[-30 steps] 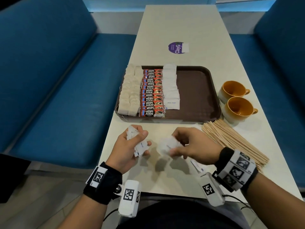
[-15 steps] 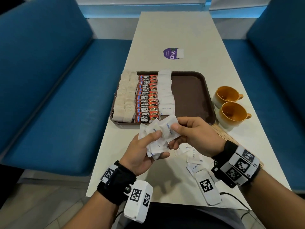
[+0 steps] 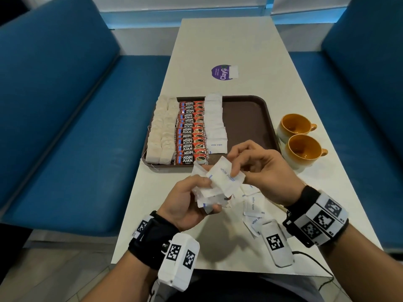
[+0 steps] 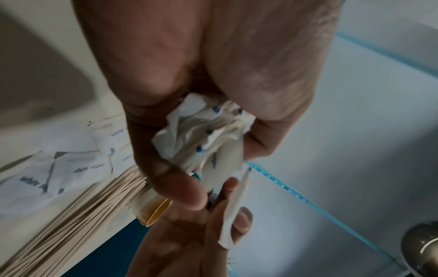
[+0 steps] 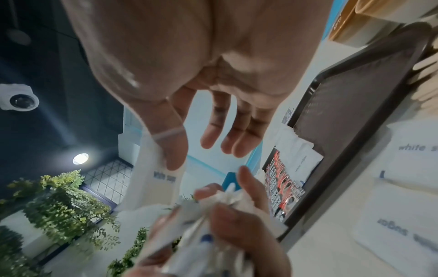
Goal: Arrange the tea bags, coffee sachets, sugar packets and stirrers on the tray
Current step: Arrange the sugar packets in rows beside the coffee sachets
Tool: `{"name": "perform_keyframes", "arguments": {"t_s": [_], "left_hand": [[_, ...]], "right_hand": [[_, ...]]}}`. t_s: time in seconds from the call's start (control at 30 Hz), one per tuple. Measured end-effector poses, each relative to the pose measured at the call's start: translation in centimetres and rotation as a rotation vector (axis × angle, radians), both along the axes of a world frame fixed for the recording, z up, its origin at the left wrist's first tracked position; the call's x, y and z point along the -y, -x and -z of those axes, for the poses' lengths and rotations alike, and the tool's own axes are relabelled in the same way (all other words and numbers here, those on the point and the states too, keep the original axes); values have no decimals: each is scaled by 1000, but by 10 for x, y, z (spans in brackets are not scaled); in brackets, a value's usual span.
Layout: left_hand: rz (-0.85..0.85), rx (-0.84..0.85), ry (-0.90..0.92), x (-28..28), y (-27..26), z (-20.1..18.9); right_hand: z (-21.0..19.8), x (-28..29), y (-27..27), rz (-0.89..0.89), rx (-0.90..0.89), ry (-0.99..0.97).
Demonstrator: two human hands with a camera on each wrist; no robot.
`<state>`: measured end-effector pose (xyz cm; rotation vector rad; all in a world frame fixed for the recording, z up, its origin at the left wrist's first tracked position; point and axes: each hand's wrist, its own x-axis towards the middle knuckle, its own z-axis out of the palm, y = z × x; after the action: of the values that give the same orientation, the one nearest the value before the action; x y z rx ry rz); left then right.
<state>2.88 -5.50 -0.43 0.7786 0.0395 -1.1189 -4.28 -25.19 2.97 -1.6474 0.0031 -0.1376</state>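
A brown tray [image 3: 246,118] holds tea bags [image 3: 162,131] on the left, red coffee sachets [image 3: 192,134] beside them, and a row of white sugar packets [image 3: 216,127]. Just in front of the tray, above the table, my left hand [image 3: 200,192] grips a bunch of sugar packets [image 3: 209,197] [image 4: 203,135]. My right hand [image 3: 235,168] pinches a single sugar packet [image 3: 226,177] [image 5: 156,174] with the thumb, right against that bunch. Wooden stirrers [image 4: 71,215] lie on the table; in the head view my right arm hides most of them.
Loose sugar packets [image 3: 253,208] lie on the table under my right wrist. Two orange cups [image 3: 296,125] [image 3: 304,149] stand right of the tray. The tray's right half is bare. Blue benches [image 3: 65,127] flank the table.
Both hands have risen from the table and come together. The right hand now holds its packet against the bunch in the left hand.
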Motion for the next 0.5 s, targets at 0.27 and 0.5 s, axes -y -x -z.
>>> {"name": "perform_keyframes", "arguments": {"t_s": [0.27,0.5], "left_hand": [[97,126,-62,1,2,4],[-63,200,-167,2,1,9]], "right_hand": [[6,5,0,-37,-122,162],[7,0,-8,-13,-175,109]]}}
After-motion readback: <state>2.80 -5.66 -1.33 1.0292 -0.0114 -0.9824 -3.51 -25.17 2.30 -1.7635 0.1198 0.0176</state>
